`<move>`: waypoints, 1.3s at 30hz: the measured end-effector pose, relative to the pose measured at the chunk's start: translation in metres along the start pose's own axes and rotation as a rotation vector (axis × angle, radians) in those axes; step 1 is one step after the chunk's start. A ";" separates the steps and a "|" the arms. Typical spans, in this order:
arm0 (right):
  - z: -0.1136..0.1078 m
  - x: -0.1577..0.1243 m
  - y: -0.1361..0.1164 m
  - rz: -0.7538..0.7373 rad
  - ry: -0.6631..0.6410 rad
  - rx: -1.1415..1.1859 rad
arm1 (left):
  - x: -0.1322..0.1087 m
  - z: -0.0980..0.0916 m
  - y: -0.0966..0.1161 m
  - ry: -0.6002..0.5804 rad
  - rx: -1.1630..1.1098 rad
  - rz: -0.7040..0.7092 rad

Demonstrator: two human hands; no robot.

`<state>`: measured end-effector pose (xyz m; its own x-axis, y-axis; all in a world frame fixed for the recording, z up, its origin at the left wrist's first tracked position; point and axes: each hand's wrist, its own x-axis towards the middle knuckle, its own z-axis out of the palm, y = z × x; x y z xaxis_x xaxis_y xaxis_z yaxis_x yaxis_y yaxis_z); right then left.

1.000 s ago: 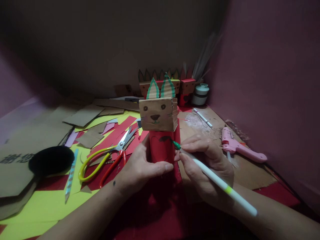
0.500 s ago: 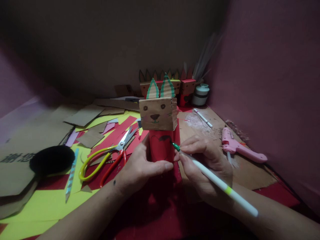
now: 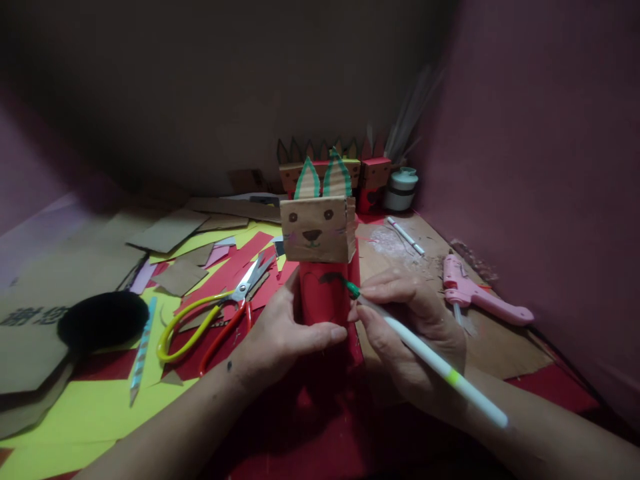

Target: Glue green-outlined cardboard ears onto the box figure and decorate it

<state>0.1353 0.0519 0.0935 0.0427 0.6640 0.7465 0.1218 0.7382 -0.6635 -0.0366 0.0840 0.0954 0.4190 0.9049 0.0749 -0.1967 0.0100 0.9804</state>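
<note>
A cardboard animal figure point(image 3: 316, 230) stands upright in front of me, with a drawn face, two green-edged ears and a red paper tube for a body. On the tube is a heart outline, its upper right part filled in dark. My left hand point(image 3: 285, 320) is wrapped around the tube's lower left, thumb across the front. My right hand point(image 3: 410, 320) pinches a white marker pen point(image 3: 425, 353) with a green tip end and a yellow-green band. The pen's tip is at the right side of the heart; whether it touches the paper I cannot tell.
Scissors point(image 3: 220, 307), a striped pencil point(image 3: 143, 353) and a black oval object point(image 3: 103, 320) lie to the left among paper and cardboard scraps. At right are a pink glue gun point(image 3: 480, 293) and a white pen point(image 3: 405, 237). Similar figures point(image 3: 374, 183) and a jar point(image 3: 401, 189) stand behind.
The figure has shifted very slightly right and turned a little. The pen's rear end has dipped slightly left, while its tip stays by the heart. Both hands keep their hold.
</note>
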 end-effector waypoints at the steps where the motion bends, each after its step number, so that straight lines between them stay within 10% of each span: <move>1: 0.000 0.000 0.000 0.000 -0.005 0.005 | 0.000 0.000 0.000 -0.008 -0.002 -0.002; 39: 0.000 -0.002 0.001 0.004 0.001 0.009 | -0.001 0.000 -0.002 -0.001 -0.009 0.012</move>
<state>0.1356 0.0507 0.0912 0.0442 0.6665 0.7442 0.1130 0.7368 -0.6666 -0.0365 0.0834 0.0931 0.4174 0.9046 0.0868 -0.2099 0.0030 0.9777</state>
